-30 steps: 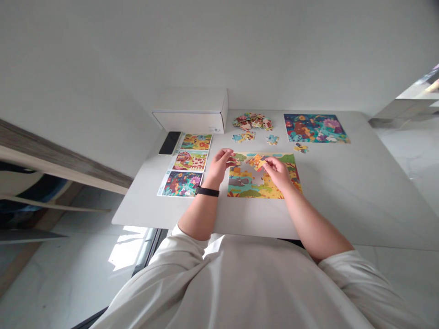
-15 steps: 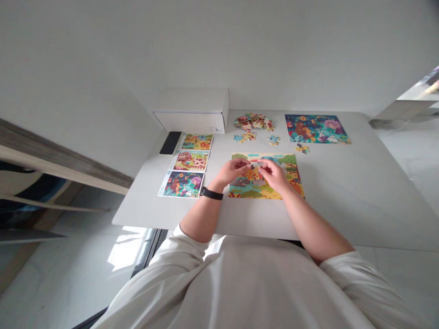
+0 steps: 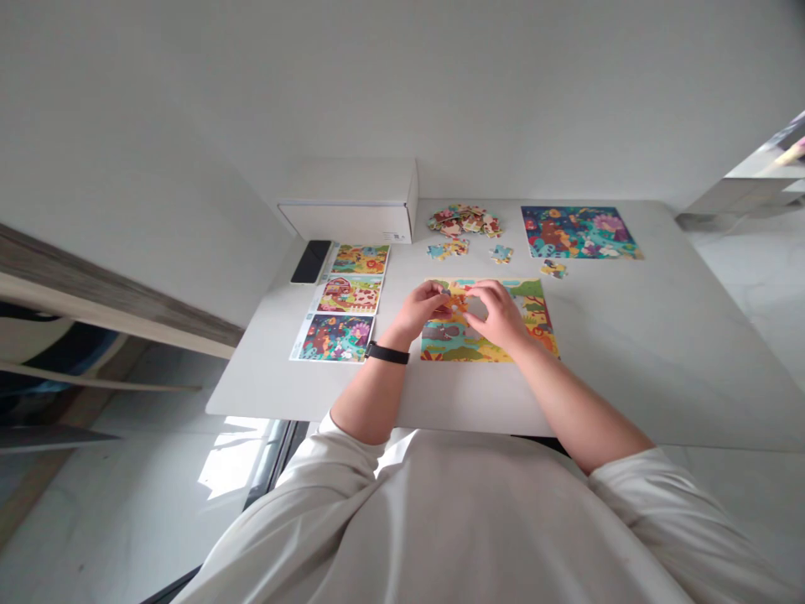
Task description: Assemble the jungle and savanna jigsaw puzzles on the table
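A colourful animal jigsaw puzzle [image 3: 490, 348] lies flat in front of me, with my hands covering its upper middle. My left hand [image 3: 420, 310], with a black band on the wrist, is over its left part. The fingers of that hand are curled with the thumb against what looks like a reddish puzzle piece [image 3: 442, 311], mostly hidden. Over the puzzle's middle, my right hand [image 3: 500, 315] has thumb and forefinger apart in a C shape, with nothing visible between them. A lion shows at the puzzle's right edge.
Behind the puzzle are a heap of puzzle pieces [image 3: 462, 221] and several loose ones, including a blue piece [image 3: 501, 253]. A dark-blue puzzle [image 3: 579, 233] lies back right. At left are a picture sheet [image 3: 336, 338], a phone [image 3: 310, 262] and a white box [image 3: 345, 222].
The right thumb and forefinger have spread from a pinch near the puzzle's middle. My left hand has shifted slightly left, so the gap between the hands is wider.
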A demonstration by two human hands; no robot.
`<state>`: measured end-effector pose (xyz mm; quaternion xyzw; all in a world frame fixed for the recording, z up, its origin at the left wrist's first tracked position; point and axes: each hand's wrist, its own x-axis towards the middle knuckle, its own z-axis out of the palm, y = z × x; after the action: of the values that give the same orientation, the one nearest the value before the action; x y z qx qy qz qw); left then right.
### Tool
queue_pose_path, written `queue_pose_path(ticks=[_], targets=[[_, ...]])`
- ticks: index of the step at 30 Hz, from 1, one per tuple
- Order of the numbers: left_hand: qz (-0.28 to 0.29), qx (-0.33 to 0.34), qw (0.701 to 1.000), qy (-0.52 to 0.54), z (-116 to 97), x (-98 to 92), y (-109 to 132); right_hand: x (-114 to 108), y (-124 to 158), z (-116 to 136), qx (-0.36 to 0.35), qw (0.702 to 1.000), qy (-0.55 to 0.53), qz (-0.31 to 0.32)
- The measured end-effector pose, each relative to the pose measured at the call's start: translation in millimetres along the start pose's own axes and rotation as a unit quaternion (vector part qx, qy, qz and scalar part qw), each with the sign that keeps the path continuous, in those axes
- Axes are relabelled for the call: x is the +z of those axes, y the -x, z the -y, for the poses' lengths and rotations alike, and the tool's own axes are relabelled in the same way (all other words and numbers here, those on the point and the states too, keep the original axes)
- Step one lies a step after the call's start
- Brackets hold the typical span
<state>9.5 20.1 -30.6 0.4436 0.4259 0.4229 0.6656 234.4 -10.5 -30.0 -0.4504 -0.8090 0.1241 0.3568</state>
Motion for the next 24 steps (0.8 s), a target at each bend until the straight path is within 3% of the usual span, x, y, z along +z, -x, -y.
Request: queue_pose_path(ticks=[5,10,12,18,24], targets=[[-0.017,0.011,1.000,-0.023,0,-7.1,-5,-3,-13,-6,-0.004,0.999,0.019,0.030],[-0.186,0.126,0.965,-0.139,-2,-25.7,-14,6,-15,-23,0.005,0.998,0.022,0.066],[-0.216,0.156,0.938,-0.220,0,-30.7,-14,13,-13,-29,0.009,0.997,0.030,0.077],[-0.147,0.199,0.859,-0.448,11,-27.9,-13,28,-6,-35,0.022,0.995,0.061,0.081],[-0.125,0.183,0.817,-0.532,18,-26.8,-15,32,-5,-34,0.029,0.994,0.077,0.077]])
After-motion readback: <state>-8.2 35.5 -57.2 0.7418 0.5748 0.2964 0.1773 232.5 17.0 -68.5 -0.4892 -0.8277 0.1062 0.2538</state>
